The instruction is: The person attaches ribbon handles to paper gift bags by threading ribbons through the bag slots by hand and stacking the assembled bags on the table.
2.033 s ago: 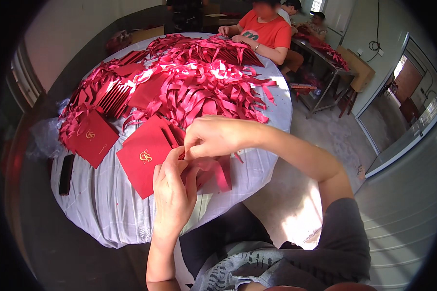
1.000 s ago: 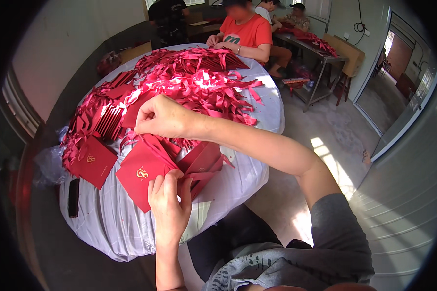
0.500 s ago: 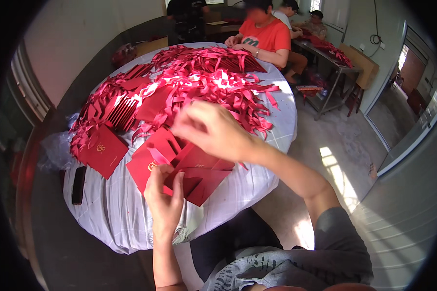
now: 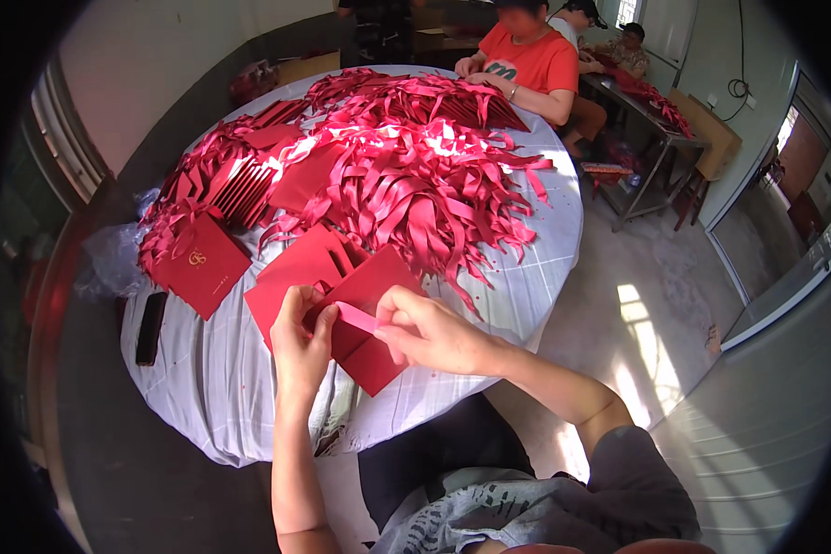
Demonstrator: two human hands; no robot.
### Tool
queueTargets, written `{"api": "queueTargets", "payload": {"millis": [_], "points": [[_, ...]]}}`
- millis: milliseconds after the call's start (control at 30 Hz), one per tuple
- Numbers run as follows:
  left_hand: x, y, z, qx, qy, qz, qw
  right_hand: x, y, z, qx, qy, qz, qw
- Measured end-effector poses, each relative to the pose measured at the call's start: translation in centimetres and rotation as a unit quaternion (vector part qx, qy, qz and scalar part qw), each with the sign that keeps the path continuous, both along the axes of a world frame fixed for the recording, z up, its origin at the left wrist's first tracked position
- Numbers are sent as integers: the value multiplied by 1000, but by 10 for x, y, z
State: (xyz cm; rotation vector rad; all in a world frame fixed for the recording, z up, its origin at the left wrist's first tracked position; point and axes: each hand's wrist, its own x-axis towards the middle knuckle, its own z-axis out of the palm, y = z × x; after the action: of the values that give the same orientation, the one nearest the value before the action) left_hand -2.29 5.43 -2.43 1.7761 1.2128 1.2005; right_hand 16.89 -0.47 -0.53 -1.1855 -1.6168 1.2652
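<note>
A short pink ribbon (image 4: 355, 317) stretches between my two hands over an open red paper bag (image 4: 391, 274). My left hand (image 4: 300, 343) pinches its left end between thumb and fingers, close to the bag's edge. At the other end, the fingertips of my right hand (image 4: 439, 334) are closed on the ribbon. The bag lies tilted near the table's front, its folded side panels showing; parts of it are hidden behind my hands. Just beyond lies a big heap of red ribbons (image 4: 415, 194) attached to stacked red bags.
A round table (image 4: 208, 388) under a white cloth carries everything. At its left are a flat red bag (image 4: 203, 268), a black phone (image 4: 150, 329) and clear plastic wrap (image 4: 111, 258). Across the table sits a person in a red shirt (image 4: 531, 65); others work behind at a metal table (image 4: 660, 134).
My right hand has come down and toward me from above the bag and now grips the ribbon's end. The ribbon is drawn out straight, and the bag's right panel stands more open.
</note>
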Motion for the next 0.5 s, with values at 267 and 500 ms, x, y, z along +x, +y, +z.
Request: {"api": "queueTargets", "payload": {"millis": [267,500], "points": [[-12,16,-15,129,168,69,975,61,-15,-22,-15,-41,-26,999],[10,30,-4,278,271,40,921,66,-12,-43,1,-2,-82,997]]}}
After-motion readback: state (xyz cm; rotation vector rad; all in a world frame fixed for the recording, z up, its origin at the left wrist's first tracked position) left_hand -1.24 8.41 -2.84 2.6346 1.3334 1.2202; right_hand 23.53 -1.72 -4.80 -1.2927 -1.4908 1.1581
